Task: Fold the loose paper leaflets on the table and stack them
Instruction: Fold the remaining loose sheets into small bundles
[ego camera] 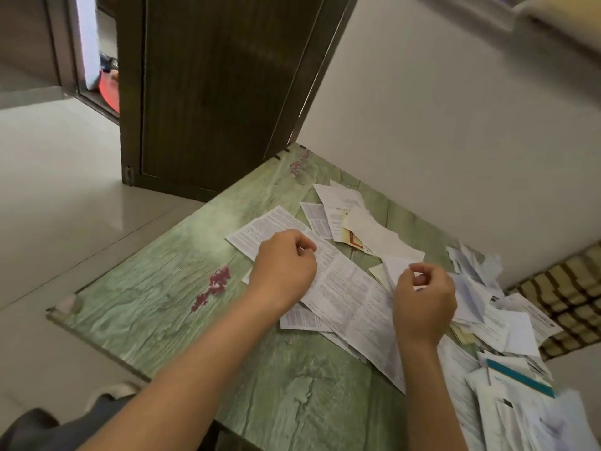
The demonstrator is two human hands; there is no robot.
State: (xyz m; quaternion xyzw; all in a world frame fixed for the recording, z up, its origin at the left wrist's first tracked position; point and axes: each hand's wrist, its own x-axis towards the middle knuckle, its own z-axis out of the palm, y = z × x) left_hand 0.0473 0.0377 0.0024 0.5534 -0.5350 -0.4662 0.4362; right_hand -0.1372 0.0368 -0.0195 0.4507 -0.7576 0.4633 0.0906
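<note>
Left hand [284,265] and right hand [422,297] are curled – pinch unclear – so match the long printed leaflet's [351,288] 2 ends before creasing.

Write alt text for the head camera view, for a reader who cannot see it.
A left hand and right hand, fingers curled, sit over a long printed leaflet lying diagonally on a green table. Loose leaflets lie scattered around it, near a white wall and dark door.
</note>
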